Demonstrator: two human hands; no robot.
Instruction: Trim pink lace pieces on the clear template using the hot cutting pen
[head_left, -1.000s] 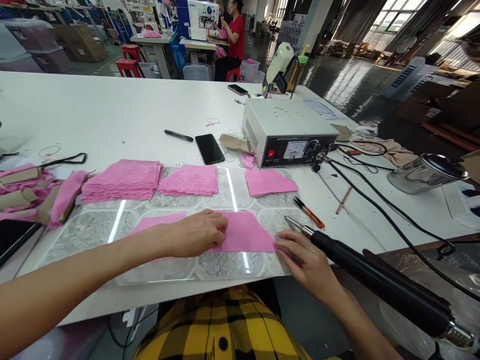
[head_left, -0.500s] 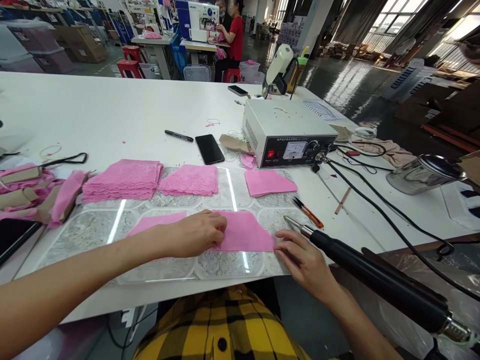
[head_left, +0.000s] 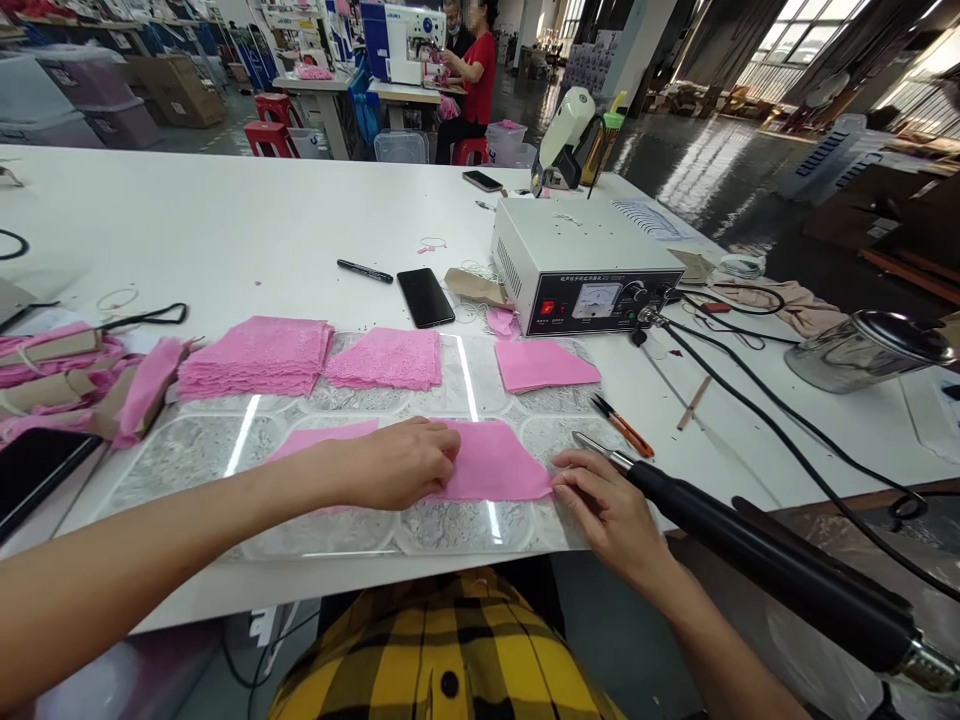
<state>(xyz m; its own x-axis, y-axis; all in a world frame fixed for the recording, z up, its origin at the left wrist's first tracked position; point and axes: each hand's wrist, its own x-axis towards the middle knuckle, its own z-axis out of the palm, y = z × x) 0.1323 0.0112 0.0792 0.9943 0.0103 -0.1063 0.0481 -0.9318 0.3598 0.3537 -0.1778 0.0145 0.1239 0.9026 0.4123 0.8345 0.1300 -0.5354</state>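
A yellow-and-black plaid shirt [head_left: 442,655] fills the bottom centre of the frame. At lower right a thick black-handled tool [head_left: 750,555] slants up past the right hand [head_left: 611,510], its metal tip just beyond the knuckles. That hand is loosely curled, thumb and forefinger close together at the right corner of a flat pink cloth piece [head_left: 495,460] — whether they pinch it, I cannot tell. The piece lies right of centre on a clear-topped, grey-patterned mat [head_left: 465,525]. The left hand [head_left: 412,462], fingers bent under, rests on its left end; any grip there is hidden. Left of it, another pink piece [head_left: 322,437] is partly covered by the forearm.

Farther back, across the middle, come a thick pink stack [head_left: 255,355], a thinner pink pile [head_left: 386,358] and smooth pink pieces [head_left: 544,365], with orange-handled snips [head_left: 624,427] just beside the mat. Behind sit a phone [head_left: 425,298], a black marker [head_left: 364,271] and a metered control box [head_left: 585,260]. At top centre, a person in red [head_left: 476,75] sits by a sewing machine [head_left: 405,42].
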